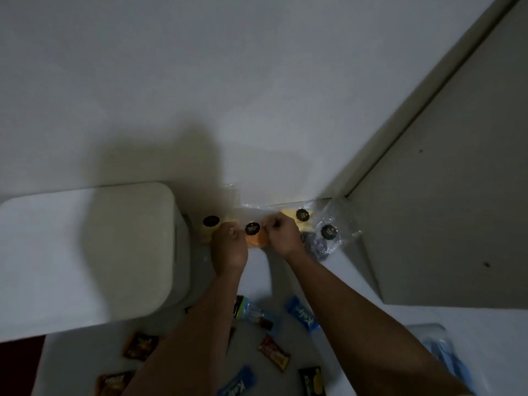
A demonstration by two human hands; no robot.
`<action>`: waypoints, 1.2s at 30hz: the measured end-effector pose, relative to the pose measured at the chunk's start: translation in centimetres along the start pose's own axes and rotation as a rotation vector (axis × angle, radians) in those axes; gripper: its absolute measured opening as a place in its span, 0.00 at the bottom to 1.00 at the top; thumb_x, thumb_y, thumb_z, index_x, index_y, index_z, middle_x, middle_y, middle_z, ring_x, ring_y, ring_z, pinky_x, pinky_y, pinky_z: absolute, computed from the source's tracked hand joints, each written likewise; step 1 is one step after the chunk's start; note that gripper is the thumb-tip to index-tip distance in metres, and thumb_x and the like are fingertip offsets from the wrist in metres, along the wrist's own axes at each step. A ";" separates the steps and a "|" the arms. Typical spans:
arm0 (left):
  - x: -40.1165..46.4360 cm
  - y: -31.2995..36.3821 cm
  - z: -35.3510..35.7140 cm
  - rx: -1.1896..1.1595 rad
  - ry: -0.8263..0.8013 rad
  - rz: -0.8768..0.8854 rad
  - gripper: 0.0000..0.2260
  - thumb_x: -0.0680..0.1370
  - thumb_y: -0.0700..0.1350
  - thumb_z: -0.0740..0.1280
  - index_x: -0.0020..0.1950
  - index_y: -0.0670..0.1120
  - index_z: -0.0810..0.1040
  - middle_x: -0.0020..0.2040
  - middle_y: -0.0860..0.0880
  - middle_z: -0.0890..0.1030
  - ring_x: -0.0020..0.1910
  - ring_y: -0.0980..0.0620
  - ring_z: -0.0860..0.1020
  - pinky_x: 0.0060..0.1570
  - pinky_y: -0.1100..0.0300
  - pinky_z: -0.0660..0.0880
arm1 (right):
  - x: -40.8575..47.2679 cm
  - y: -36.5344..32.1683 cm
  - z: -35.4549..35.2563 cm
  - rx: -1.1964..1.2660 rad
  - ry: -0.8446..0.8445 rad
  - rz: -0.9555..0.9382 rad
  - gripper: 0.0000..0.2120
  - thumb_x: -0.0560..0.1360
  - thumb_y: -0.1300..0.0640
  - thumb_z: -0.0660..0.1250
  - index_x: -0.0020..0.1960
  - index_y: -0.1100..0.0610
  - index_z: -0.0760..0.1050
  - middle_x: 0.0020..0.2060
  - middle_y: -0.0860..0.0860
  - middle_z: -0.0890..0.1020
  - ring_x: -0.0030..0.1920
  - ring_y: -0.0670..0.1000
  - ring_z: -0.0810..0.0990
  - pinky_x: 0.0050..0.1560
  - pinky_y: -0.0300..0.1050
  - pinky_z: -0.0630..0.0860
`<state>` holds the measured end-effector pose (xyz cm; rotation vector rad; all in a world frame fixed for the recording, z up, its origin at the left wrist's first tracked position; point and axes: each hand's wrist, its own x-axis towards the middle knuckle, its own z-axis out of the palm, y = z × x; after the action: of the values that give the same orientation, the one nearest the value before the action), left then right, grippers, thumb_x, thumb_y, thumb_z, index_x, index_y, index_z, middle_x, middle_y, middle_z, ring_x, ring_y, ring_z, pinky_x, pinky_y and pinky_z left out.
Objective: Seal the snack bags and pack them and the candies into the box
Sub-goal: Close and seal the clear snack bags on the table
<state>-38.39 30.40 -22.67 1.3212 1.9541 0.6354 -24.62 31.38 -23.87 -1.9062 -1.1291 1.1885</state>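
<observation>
White box (94,252), rounded corners, lid on, sits at the left of the white table (428,315), against the wall. Just right of it: a pale yellow snack bag (207,228) with a round black sticker. Left hand (228,247), fingers curled onto the near edge of an orange snack bag (255,237); black sticker at its top. Right hand (281,232), fingers pinched together on the same bag's top edge. Further right: another yellow bag (297,217), then a clear bag of dark contents (323,238), both stickered. Nearer the camera, wrapped candies lie scattered: brown (140,344), red-brown (274,352), blue (304,315).
</observation>
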 end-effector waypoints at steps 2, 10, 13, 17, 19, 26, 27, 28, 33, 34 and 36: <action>0.7 0.9 0.3 -0.049 0.061 -0.061 0.08 0.81 0.45 0.64 0.54 0.44 0.81 0.53 0.44 0.83 0.53 0.42 0.80 0.43 0.59 0.66 | 1.5 -0.5 0.4 0.001 0.032 0.009 0.07 0.76 0.66 0.65 0.47 0.58 0.81 0.43 0.51 0.84 0.47 0.52 0.81 0.51 0.44 0.76; 1.2 0.9 0.8 0.014 0.077 -0.069 0.16 0.80 0.45 0.57 0.61 0.41 0.79 0.59 0.44 0.80 0.58 0.45 0.77 0.48 0.62 0.64 | 1.7 -2.4 -1.3 -0.010 0.130 -0.041 0.14 0.76 0.62 0.67 0.60 0.56 0.80 0.52 0.55 0.86 0.52 0.55 0.84 0.56 0.51 0.80; -0.7 2.2 1.4 -0.024 0.010 -0.116 0.07 0.81 0.42 0.60 0.52 0.43 0.77 0.48 0.43 0.78 0.46 0.45 0.76 0.41 0.59 0.67 | 0.1 -2.3 -4.7 -0.062 0.239 -0.042 0.15 0.78 0.59 0.65 0.63 0.54 0.80 0.55 0.54 0.86 0.55 0.54 0.83 0.60 0.48 0.79; -2.3 3.8 4.1 -0.045 -0.228 0.020 0.08 0.79 0.40 0.64 0.55 0.41 0.81 0.55 0.41 0.82 0.55 0.41 0.80 0.43 0.61 0.71 | -1.1 -0.8 -9.1 -0.364 0.158 0.071 0.11 0.75 0.59 0.65 0.56 0.55 0.81 0.53 0.57 0.85 0.55 0.59 0.83 0.52 0.47 0.78; -2.9 4.9 5.1 -0.074 -0.318 0.064 0.12 0.78 0.40 0.67 0.61 0.44 0.81 0.61 0.44 0.81 0.59 0.45 0.79 0.55 0.61 0.72 | -1.4 -0.1 -10.7 -0.476 0.084 0.144 0.09 0.73 0.56 0.67 0.51 0.57 0.81 0.48 0.57 0.85 0.52 0.60 0.84 0.46 0.45 0.76; -2.6 6.4 7.9 0.105 -0.308 0.202 0.15 0.77 0.43 0.69 0.64 0.49 0.79 0.64 0.47 0.77 0.62 0.45 0.76 0.57 0.59 0.72 | 0.2 0.2 -12.9 -0.480 0.078 0.242 0.04 0.72 0.56 0.68 0.42 0.56 0.75 0.44 0.59 0.85 0.44 0.60 0.84 0.41 0.45 0.78; -2.4 6.4 8.2 0.142 -0.293 0.219 0.15 0.77 0.43 0.69 0.64 0.49 0.78 0.66 0.47 0.76 0.64 0.45 0.75 0.58 0.57 0.72 | 0.9 0.3 -12.8 -0.445 0.104 0.237 0.05 0.73 0.56 0.68 0.44 0.57 0.76 0.45 0.57 0.84 0.45 0.59 0.83 0.42 0.44 0.76; -2.4 6.5 8.4 0.172 -0.282 0.223 0.15 0.77 0.43 0.69 0.65 0.49 0.78 0.66 0.47 0.75 0.65 0.45 0.74 0.60 0.55 0.73 | 1.5 0.3 -12.7 -0.417 0.118 0.239 0.06 0.74 0.55 0.68 0.47 0.57 0.77 0.45 0.56 0.82 0.46 0.58 0.82 0.42 0.43 0.73; -2.0 6.2 9.0 0.197 -0.245 0.205 0.16 0.77 0.43 0.68 0.65 0.48 0.78 0.67 0.47 0.75 0.67 0.44 0.73 0.63 0.48 0.74 | 4.0 2.3 -12.0 -0.348 0.132 0.314 0.14 0.72 0.48 0.73 0.52 0.57 0.81 0.46 0.53 0.84 0.47 0.56 0.84 0.41 0.42 0.73; -1.9 6.2 9.0 0.189 -0.245 0.201 0.16 0.77 0.42 0.68 0.65 0.48 0.78 0.66 0.46 0.76 0.67 0.44 0.73 0.63 0.49 0.74 | 4.2 2.5 -12.1 -0.340 0.146 0.314 0.12 0.71 0.49 0.75 0.49 0.56 0.81 0.44 0.53 0.84 0.47 0.56 0.84 0.40 0.42 0.72; -1.8 6.2 8.9 0.153 -0.259 0.188 0.16 0.77 0.42 0.68 0.65 0.48 0.79 0.66 0.46 0.76 0.66 0.45 0.74 0.63 0.51 0.74 | 4.3 2.7 -12.2 -0.328 0.193 0.288 0.08 0.70 0.51 0.75 0.41 0.55 0.80 0.43 0.54 0.86 0.45 0.56 0.85 0.39 0.42 0.73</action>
<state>-27.43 31.20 -23.50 1.6093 1.7094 0.3839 -11.60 33.33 -22.85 -2.4428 -1.0162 0.9801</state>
